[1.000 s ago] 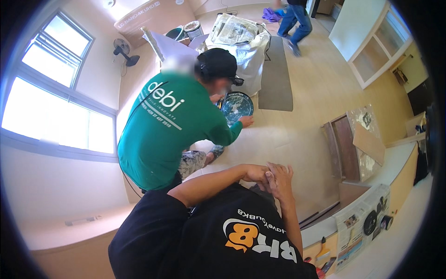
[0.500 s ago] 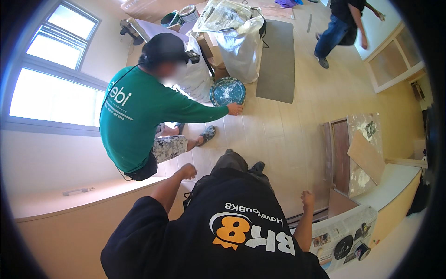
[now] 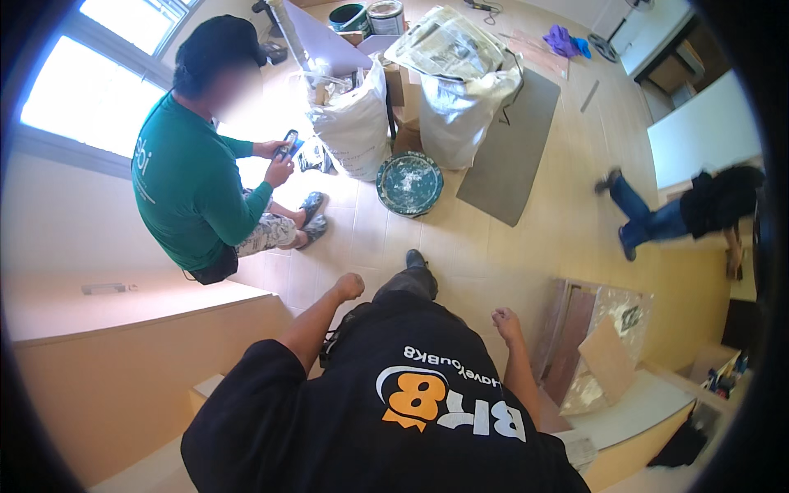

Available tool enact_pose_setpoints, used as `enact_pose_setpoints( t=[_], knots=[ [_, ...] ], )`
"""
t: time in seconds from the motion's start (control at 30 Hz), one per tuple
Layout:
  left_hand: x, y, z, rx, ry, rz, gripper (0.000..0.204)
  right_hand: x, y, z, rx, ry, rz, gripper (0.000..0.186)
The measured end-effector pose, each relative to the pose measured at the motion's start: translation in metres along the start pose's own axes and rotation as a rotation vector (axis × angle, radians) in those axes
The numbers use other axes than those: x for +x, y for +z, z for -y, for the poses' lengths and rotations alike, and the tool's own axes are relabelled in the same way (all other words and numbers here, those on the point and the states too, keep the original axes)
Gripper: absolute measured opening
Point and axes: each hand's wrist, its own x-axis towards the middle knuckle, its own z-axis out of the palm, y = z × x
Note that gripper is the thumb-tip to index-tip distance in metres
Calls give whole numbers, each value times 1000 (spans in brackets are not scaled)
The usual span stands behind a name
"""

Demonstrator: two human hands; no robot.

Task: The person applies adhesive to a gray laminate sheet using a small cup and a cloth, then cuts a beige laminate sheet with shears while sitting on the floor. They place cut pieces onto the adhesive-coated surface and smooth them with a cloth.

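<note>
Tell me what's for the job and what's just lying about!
Job, perhaps: left grip, right grip (both seemingly empty), dark device held by the person in green.

Lying about, seemingly: newspapers, white sacks, grey mat, purple bundle, tan board.

1. Bright daylight glares through the window (image 3: 78, 94) to the left.
2. Below it I see a pale wall (image 3: 66, 218) and a peach-toned ledge (image 3: 164, 314).
3. A grey mat (image 3: 522, 144) lies on the light beige floor (image 3: 477, 267).

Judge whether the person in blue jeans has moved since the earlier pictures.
Yes: judged against the grey mat, the person in blue jeans has moved right, farther away from it.
</note>
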Motion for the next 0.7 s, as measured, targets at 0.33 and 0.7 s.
enact_pose_setpoints(
  t=[0.33,0.7],
  knots=[
    [37,-91,-55,-186,-229,-299,25,120,-50,103,69,-127,5,21],
    [-43,7,-38,-801,-806,-593,16,296,-43,469,42,-792,202,31]
  ],
)
